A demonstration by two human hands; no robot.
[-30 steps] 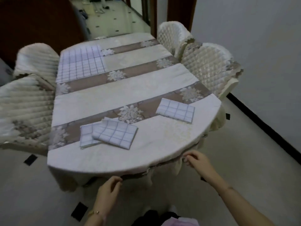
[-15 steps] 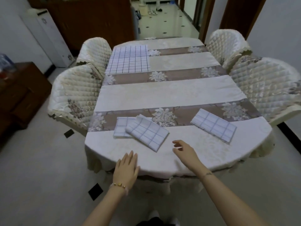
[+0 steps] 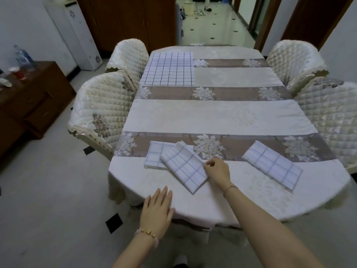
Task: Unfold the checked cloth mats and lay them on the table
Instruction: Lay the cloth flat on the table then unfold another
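One checked mat (image 3: 168,69) lies unfolded at the far left of the table (image 3: 212,117). Three folded checked mats lie near the front edge. A tilted one (image 3: 183,168) overlaps another folded mat (image 3: 154,157) to its left, and a third (image 3: 272,165) lies apart at the right. My right hand (image 3: 217,171) has its fingers curled at the right edge of the tilted mat, touching or pinching it. My left hand (image 3: 157,207) rests flat with straight fingers on the table's front edge.
Four quilted chairs flank the table, two on the left (image 3: 102,107) and two on the right (image 3: 328,113). A dark wooden cabinet (image 3: 29,105) with bottles stands at the left. An open doorway lies beyond the table's far end.
My right hand has reached forward to the edge of the tilted folded mat. My left hand has moved up onto the table's front edge. The view has settled closer to the table.
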